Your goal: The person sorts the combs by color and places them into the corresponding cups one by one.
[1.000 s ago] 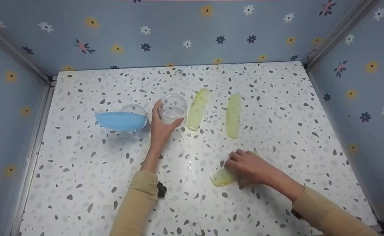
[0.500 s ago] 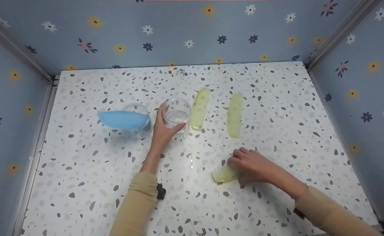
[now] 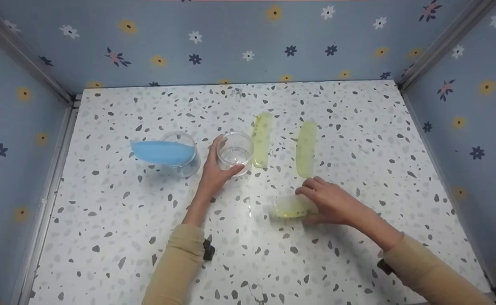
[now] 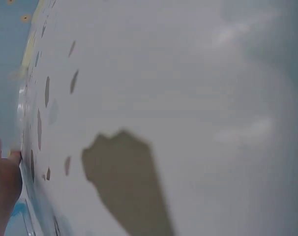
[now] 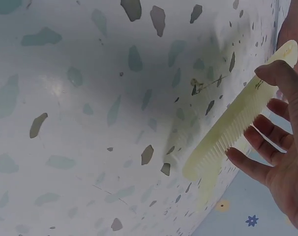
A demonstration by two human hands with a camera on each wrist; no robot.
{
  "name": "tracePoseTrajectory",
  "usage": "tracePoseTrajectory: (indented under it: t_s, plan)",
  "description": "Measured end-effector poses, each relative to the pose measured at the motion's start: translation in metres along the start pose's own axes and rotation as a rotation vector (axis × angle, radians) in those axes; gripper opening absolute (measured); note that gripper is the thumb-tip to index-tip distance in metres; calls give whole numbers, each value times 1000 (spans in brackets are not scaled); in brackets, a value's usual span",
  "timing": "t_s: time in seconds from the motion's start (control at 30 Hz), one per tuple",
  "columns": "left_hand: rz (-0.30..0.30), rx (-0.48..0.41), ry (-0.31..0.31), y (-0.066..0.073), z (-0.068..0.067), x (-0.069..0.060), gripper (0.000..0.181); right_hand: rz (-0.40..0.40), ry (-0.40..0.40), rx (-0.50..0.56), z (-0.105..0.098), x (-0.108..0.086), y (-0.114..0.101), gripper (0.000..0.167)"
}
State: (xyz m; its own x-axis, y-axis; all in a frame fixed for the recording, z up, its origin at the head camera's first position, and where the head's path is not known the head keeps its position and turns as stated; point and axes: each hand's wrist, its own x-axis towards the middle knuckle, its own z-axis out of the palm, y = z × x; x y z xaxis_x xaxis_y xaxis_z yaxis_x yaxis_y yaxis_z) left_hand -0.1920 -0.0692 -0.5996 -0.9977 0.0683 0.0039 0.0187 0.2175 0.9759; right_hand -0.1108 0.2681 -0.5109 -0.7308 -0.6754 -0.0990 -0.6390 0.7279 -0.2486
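Note:
In the head view my left hand (image 3: 215, 173) holds a clear plastic cup (image 3: 244, 157), thumb and fingers around its sides. My right hand (image 3: 331, 202) pinches a pale yellow-green comb (image 3: 291, 209), raised a little over the table. The right wrist view shows this comb (image 5: 232, 120) between thumb and fingers, its teeth towards the fingertips. Two similar combs lie flat on the table: one (image 3: 263, 140) beside the held cup, another (image 3: 306, 148) farther right. Only part of the left hand (image 4: 5, 189) appears at the edge of the left wrist view.
Left of the hands stands a second clear cup (image 3: 188, 169) with a blue comb (image 3: 163, 153) leaning out to the left. The speckled white table (image 3: 117, 237) is bounded by blue floral panels (image 3: 231, 38) behind and at both sides.
My right hand has lifted its comb off the table and moved slightly away from me. The left hand stays on the cup, which shifts a little right and nearer in view.

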Motion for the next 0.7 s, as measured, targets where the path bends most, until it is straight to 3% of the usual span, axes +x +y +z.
tracePoseTrajectory:
  t_s: [0.2,0.43,0.7]
  plan:
    - [1,25,-16,-1,0,-1,108,26,68,34,-13,8,0,63]
    - [1,-14,-57,0,-2,-5,108,65,143,77,-30,18,-3,62]
    - [-28,-7,-94,0,-2,-7,110,79,241,160,-47,33,-9,61]
